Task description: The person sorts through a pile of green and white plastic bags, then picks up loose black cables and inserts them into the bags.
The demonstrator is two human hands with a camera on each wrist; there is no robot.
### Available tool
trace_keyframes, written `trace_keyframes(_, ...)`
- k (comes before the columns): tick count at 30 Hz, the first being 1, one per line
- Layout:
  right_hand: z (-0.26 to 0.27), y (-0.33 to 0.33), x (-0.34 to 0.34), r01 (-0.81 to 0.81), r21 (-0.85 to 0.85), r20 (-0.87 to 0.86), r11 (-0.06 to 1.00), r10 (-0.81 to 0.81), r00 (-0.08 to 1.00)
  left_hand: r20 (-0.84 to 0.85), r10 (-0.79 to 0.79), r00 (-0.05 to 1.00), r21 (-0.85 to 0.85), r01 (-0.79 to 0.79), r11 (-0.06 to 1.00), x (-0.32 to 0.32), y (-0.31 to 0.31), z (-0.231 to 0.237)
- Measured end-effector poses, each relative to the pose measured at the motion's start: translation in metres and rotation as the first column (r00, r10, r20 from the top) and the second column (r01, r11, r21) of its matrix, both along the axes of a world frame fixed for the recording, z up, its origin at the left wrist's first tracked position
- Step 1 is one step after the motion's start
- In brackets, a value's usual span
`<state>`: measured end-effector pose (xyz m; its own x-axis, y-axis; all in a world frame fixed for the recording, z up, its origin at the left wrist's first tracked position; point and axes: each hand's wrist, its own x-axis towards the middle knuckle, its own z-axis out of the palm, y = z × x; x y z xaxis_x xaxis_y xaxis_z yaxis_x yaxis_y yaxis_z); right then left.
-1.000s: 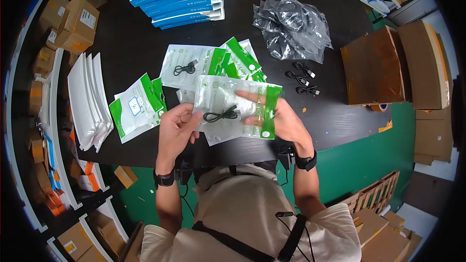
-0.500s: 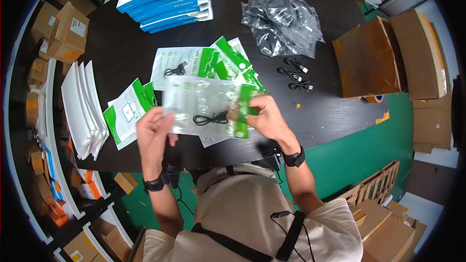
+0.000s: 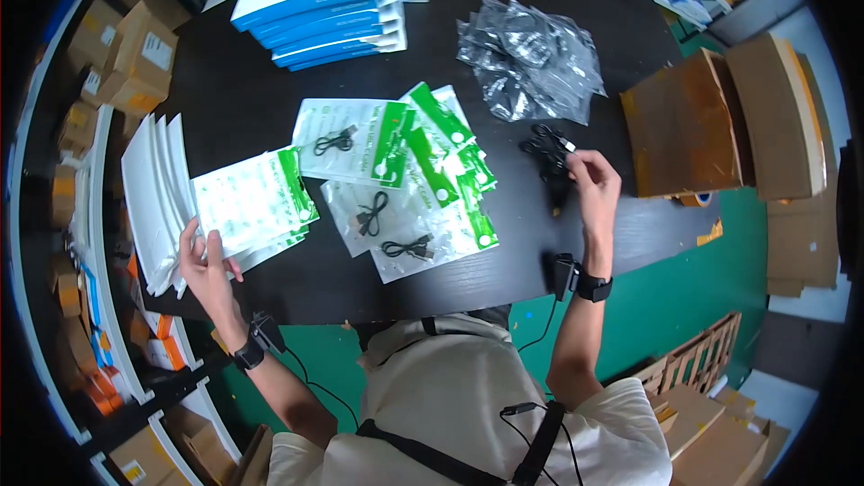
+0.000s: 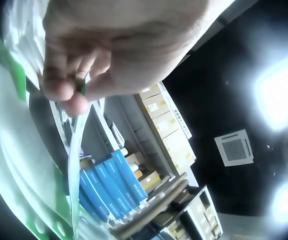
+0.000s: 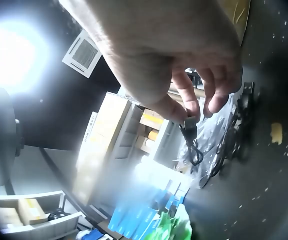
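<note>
My left hand [image 3: 207, 274] pinches the edge of a green-and-white pouch [image 3: 247, 202] above the left pouch stack; the left wrist view shows the pouch edge between thumb and fingertips of the hand [image 4: 109, 55]. At the right, my right hand [image 3: 596, 193] pinches a black cable by its plug [image 5: 189, 122], and the cable's loop hangs below in the right wrist view. Other black cables [image 3: 543, 155] lie beside that hand. Several pouches with coiled cables inside [image 3: 407, 247] overlap mid-table.
White padded envelopes [image 3: 157, 202] stand at the left. Blue-and-white boxes [image 3: 315, 13] are stacked at the back, near a pile of clear bags [image 3: 531, 58]. Cardboard boxes [image 3: 679, 126] stand along the right edge, and shelves line the left.
The pouch with a cable, held earlier in both hands, now lies on the middle pile. My left hand has moved left to another pouch; my right hand has moved right and picked up a cable.
</note>
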<state>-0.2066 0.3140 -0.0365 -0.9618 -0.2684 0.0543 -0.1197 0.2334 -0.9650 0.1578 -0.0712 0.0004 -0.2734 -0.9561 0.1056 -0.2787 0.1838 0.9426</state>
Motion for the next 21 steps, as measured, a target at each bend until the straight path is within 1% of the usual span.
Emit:
trace_keyframes(1, -0.005, 0.004, -0.003, 0.035, 0.019, -0.004, 0.999, -0.035, 0.999, 0.043, 0.015, 0.999, -0.026, -0.014, 1.000, 0.004, -0.003, -0.002)
trace_keyframes(2, -0.007, 0.007, -0.005, 0.014, 0.012, -0.001, 1.000, -0.014, 1.000, 0.086, 0.028, 0.996, -0.050, -0.023, 0.998, 0.007, -0.005, -0.001)
trace_keyframes(3, -0.009, 0.011, -0.008, 0.034, 0.071, 0.001, 0.997, -0.035, 0.999, 0.088, 0.046, 0.995, -0.056, -0.041, 0.998, 0.008, -0.005, 0.002)
trace_keyframes(5, -0.008, 0.013, -0.009, 0.087, 0.193, -0.005, 0.977, -0.087, 0.996, 0.330, 0.153, 0.932, -0.196, -0.091, 0.976, -0.002, 0.000, 0.014)
trace_keyframes(6, -0.008, 0.012, -0.008, 0.081, 0.193, -0.007, 0.978, -0.081, 0.997, 0.437, 0.209, 0.875, -0.264, -0.097, 0.960, -0.005, 0.001, 0.018)
trace_keyframes(7, -0.001, 0.007, -0.004, 0.152, 0.232, -0.134, 0.961, -0.123, 0.983, 0.436, 0.211, 0.875, -0.263, -0.101, 0.960, -0.006, 0.001, 0.019)
trace_keyframes(8, 0.006, 0.001, 0.002, 0.227, 0.262, -0.259, 0.938, -0.158, 0.953, 0.461, 0.282, 0.841, -0.430, -0.067, 0.900, -0.006, 0.001, 0.020)
trace_keyframes(9, 0.013, -0.005, 0.008, 0.302, 0.283, -0.380, 0.910, -0.183, 0.907, 0.472, 0.358, 0.806, -0.581, -0.021, 0.814, -0.006, 0.002, 0.020)
trace_keyframes(10, 0.020, -0.010, 0.014, 0.298, 0.287, -0.379, 0.911, -0.178, 0.908, 0.468, 0.434, 0.770, -0.711, 0.037, 0.702, -0.005, 0.003, 0.023)
trace_keyframes(11, 0.027, -0.016, 0.021, 0.187, 0.254, -0.313, 0.949, -0.102, 0.944, 0.472, 0.435, 0.767, -0.709, 0.037, 0.705, -0.009, 0.011, 0.028)
trace_keyframes(12, 0.034, -0.023, 0.030, 0.075, 0.211, -0.248, 0.975, -0.021, 0.968, 0.492, 0.277, 0.826, -0.546, 0.045, 0.837, -0.020, 0.028, 0.036)
trace_keyframes(13, 0.038, -0.031, 0.038, -0.036, 0.158, -0.188, 0.987, 0.065, 0.980, 0.471, 0.117, 0.874, -0.362, 0.071, 0.929, -0.032, 0.046, 0.040)
trace_keyframes(14, 0.041, -0.041, 0.048, -0.169, 0.126, -0.074, 0.978, 0.179, 0.981, 0.449, -0.061, 0.891, -0.277, 0.204, 0.939, -0.045, 0.061, 0.041)
trace_keyframes(15, 0.043, -0.054, 0.058, -0.296, 0.077, 0.035, 0.952, 0.294, 0.955, 0.410, -0.236, 0.881, -0.197, 0.338, 0.920, -0.058, 0.075, 0.041)
trace_keyframes(17, 0.061, -0.085, 0.080, -0.441, 0.176, -0.014, 0.880, 0.450, 0.893, 0.463, -0.359, 0.811, -0.315, 0.529, 0.788, -0.077, 0.090, 0.020)
trace_keyframes(18, 0.066, -0.099, 0.088, -0.440, 0.172, -0.019, 0.881, 0.449, 0.893, 0.462, -0.357, 0.812, -0.321, 0.528, 0.786, -0.083, 0.097, 0.015)
trace_keyframes(20, 0.072, -0.122, 0.096, -0.528, 0.273, -0.112, 0.804, 0.571, 0.813, 0.551, -0.420, 0.721, -0.216, 0.609, 0.763, -0.093, 0.108, 0.008)
trace_keyframes(21, 0.072, -0.129, 0.097, -0.526, 0.272, -0.116, 0.806, 0.570, 0.813, 0.550, -0.419, 0.722, -0.220, 0.610, 0.762, -0.096, 0.110, 0.005)
